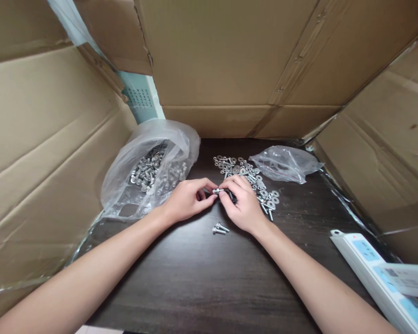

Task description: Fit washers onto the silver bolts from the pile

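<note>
Between my two hands a small silver bolt (216, 191) lies roughly level above the dark table. Thumb and fingers of my left hand (190, 198) pinch its head end. My right hand (241, 202) closes on the shank end, and its fingertips partly cover it. Whether a nut or washer sits on this bolt is too small to tell. Two more bolts (220, 228) lie side by side on the table just below my hands. Beyond my right hand spreads a loose pile of bolts, washers and nuts (252, 172).
At the left stands an open clear plastic bag (149, 171) holding many bolts. A crumpled plastic bag (287, 163) lies behind the pile at right. A white power strip (365, 262) runs along the right edge with a plug-like white block on it. Cardboard walls (237, 55) enclose the table.
</note>
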A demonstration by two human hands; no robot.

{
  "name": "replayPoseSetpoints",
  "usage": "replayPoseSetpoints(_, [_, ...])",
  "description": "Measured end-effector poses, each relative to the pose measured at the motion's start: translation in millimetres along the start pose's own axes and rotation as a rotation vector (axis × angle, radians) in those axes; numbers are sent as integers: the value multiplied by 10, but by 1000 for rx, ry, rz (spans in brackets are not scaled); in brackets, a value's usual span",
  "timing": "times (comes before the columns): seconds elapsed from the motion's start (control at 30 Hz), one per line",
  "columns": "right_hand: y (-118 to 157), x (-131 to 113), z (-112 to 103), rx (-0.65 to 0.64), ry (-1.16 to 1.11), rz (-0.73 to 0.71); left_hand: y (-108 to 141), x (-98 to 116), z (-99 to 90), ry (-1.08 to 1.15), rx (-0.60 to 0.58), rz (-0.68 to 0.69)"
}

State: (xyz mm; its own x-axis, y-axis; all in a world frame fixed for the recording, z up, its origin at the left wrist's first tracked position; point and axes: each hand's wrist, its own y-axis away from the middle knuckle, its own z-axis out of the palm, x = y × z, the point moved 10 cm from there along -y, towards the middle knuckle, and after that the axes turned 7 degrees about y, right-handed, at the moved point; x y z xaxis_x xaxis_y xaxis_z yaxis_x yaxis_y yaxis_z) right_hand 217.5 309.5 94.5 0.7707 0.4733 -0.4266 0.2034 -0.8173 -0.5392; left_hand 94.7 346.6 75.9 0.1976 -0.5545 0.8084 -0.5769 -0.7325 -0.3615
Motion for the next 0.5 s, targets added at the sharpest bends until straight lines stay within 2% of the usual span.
replayPoseSetpoints(0.5, [4, -96, -134, 138, -42, -88, 0, -55, 11, -46, 1, -41])
